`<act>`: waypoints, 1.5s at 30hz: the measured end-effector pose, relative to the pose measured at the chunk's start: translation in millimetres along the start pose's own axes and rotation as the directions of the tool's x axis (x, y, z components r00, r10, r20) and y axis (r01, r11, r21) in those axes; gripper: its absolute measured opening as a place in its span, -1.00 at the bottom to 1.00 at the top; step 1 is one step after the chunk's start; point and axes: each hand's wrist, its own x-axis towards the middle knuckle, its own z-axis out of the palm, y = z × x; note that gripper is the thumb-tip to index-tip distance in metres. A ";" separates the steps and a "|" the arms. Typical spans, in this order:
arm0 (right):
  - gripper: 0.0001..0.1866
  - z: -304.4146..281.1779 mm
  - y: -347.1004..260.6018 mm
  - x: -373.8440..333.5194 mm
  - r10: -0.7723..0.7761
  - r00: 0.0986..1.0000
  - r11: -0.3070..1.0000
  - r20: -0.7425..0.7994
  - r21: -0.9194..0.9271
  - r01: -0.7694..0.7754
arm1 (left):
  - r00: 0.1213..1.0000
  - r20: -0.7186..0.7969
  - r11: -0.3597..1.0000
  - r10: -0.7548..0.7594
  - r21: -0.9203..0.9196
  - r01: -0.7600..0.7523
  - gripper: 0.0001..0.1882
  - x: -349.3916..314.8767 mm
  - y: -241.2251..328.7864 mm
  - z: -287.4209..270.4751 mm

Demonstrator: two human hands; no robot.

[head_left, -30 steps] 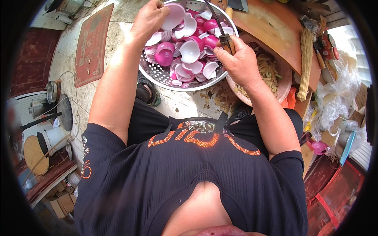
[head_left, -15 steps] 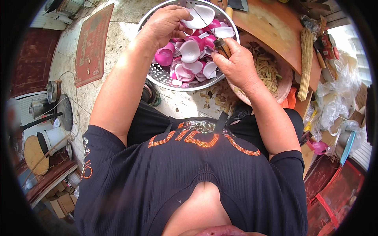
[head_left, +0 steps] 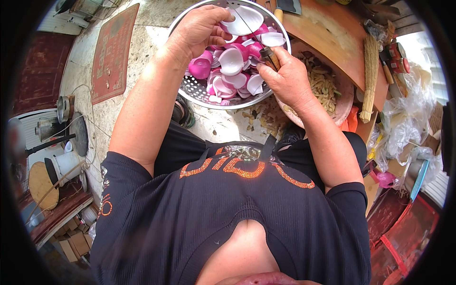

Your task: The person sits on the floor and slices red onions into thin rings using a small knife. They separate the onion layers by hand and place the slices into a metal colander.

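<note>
A metal colander [head_left: 191,88] with a perforated wall holds many purple-and-white red onion pieces [head_left: 231,62]. Over its far side, the fingers of my left hand [head_left: 202,31] pinch the edge of a large curved onion piece [head_left: 248,20], white side showing. My right hand [head_left: 289,78] is wrapped round the dark, worn handle of a thin-bladed tool [head_left: 269,58], seemingly a knife seen edge-on. Its thin dark line runs up and left across the onion piece; I cannot tell whether it touches it.
A pink basin [head_left: 343,107] of pale yellowish pieces stands right of the colander, beside a wooden board [head_left: 327,35] with a cleaver [head_left: 289,5]. Further right are a straw brush [head_left: 369,78] and plastic bags [head_left: 403,116]. A red mat [head_left: 114,54] lies to the left.
Very little differs. Both hands, with the onion piece and the tool, have shifted slightly to the right, and the colander appears a touch further right too.
</note>
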 end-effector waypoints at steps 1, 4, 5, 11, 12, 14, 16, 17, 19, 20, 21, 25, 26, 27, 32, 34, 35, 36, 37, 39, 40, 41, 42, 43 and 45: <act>-0.68 -0.3 0.0 0.0 0.007 1.000 1.000 0.005 0.001 -0.007 | 1.000 0.000 1.000 -0.001 0.010 0.001 -0.79 0.5 0.0 0.5; -0.67 -0.5 -0.2 -0.2 0.003 1.000 1.000 0.007 0.005 -0.003 | 0.999 -0.035 0.999 0.036 0.007 -0.036 -0.78 -1.6 -0.3 4.9; -0.67 -0.5 -0.4 -0.3 -0.003 1.000 1.000 0.006 0.006 0.003 | 0.999 -0.041 0.999 0.035 0.011 -0.035 -0.77 -1.7 0.1 5.6; -0.66 -0.1 0.9 -0.3 -0.011 1.000 1.000 0.004 -0.013 0.011 | 0.997 -0.061 0.999 0.037 0.023 -0.036 -0.76 0.0 -0.6 6.7; -0.66 -0.3 0.7 -0.4 -0.010 1.000 1.000 0.007 -0.015 0.010 | 0.997 -0.061 0.999 0.037 0.029 -0.035 -0.76 -0.5 0.1 6.7; -0.65 -0.4 0.1 -0.3 -0.010 1.000 1.000 0.013 -0.020 0.010 | 0.997 -0.070 0.999 0.040 0.036 -0.037 -0.75 -2.3 1.1 7.1; -0.65 0.7 1.0 -0.2 -0.019 1.000 1.000 0.008 -0.021 0.019 | 0.995 -0.087 0.998 0.045 0.039 -0.042 -0.75 -4.0 1.7 8.7; -0.65 1.0 1.1 -0.1 -0.023 1.000 0.999 0.005 -0.023 0.023 | 0.996 -0.080 0.998 0.048 0.045 -0.045 -0.75 -3.9 1.8 8.5; -0.65 0.4 -0.4 -0.4 -0.015 1.000 1.000 0.006 -0.022 0.015 | 0.997 -0.064 0.997 0.053 0.057 -0.050 -0.76 -3.7 1.7 8.1; -0.65 0.2 -0.8 -0.5 -0.011 1.000 1.000 0.007 -0.021 0.011 | 0.996 -0.069 0.997 0.055 0.056 -0.052 -0.76 -3.8 1.6 8.5; -0.65 0.6 -0.2 -0.4 -0.010 1.000 1.000 0.005 -0.017 0.010 | 0.996 -0.074 0.997 0.057 0.054 -0.053 -0.76 -4.2 1.5 9.3; -0.65 1.9 2.6 0.3 -0.010 1.000 1.000 0.001 -0.008 0.010 | 0.994 -0.089 0.996 0.068 0.056 -0.063 -0.76 -5.1 0.9 11.8; -0.65 2.0 2.8 0.4 -0.012 1.000 1.000 0.001 -0.007 0.012 | 0.994 -0.090 0.997 0.068 0.054 -0.064 -0.76 -5.2 0.8 12.3; -0.65 2.2 3.3 0.6 -0.009 1.000 1.000 0.004 -0.004 0.009 | 0.993 -0.091 0.997 0.068 0.052 -0.064 -0.76 -5.3 0.7 12.8; -0.64 2.2 4.3 1.5 0.006 1.000 1.000 0.017 -0.005 -0.006 | 0.996 -0.073 0.997 0.058 0.052 -0.054 -0.75 -4.2 0.0 12.2; -0.63 2.5 4.4 1.4 0.005 1.000 1.000 0.016 -0.007 -0.005 | 0.996 -0.072 0.997 0.060 0.048 -0.057 -0.75 -4.2 -1.2 11.9; -0.63 2.8 4.5 1.3 0.005 1.000 1.000 0.015 -0.008 -0.005 | 0.995 -0.071 0.997 0.065 0.054 -0.061 -0.75 -3.9 -2.2 11.6; -0.63 3.4 5.0 1.2 0.002 1.000 1.000 0.013 -0.009 -0.002 | 0.995 -0.071 0.996 0.070 0.061 -0.065 -0.74 -3.3 -3.3 11.3; -0.63 4.2 6.0 1.1 -0.001 1.000 1.000 0.010 -0.009 0.001 | 0.995 -0.069 0.995 0.075 0.068 -0.070 -0.74 -2.8 -4.1 11.2; -0.62 4.9 6.9 1.4 -0.005 1.000 1.000 0.008 -0.015 0.006 | 0.994 -0.074 0.995 0.081 0.072 -0.076 -0.74 -2.9 -5.1 11.6; -0.62 5.1 7.1 1.5 -0.006 1.000 1.000 0.009 -0.019 0.007 | 0.994 -0.077 0.994 0.084 0.074 -0.078 -0.74 -3.0 -5.5 11.8; -0.62 5.2 7.3 1.6 -0.007 1.000 1.000 0.010 -0.022 0.008 | 0.994 -0.077 0.994 0.083 0.076 -0.077 -0.74 -3.0 -5.4 12.0; -0.62 5.1 7.4 1.9 -0.011 1.000 0.999 0.010 -0.034 0.011 | 0.994 -0.078 0.994 0.082 0.077 -0.076 -0.74 -3.0 -5.0 12.3; -0.61 5.1 7.4 2.1 -0.014 1.000 0.999 0.011 -0.046 0.014 | 0.994 -0.079 0.994 0.081 0.079 -0.075 -0.74 -3.0 -5.3 12.3; -0.61 4.9 6.7 2.2 -0.004 1.000 0.999 0.019 -0.049 0.005 | 0.993 -0.080 0.993 0.087 0.090 -0.080 -0.74 -3.2 -6.5 12.0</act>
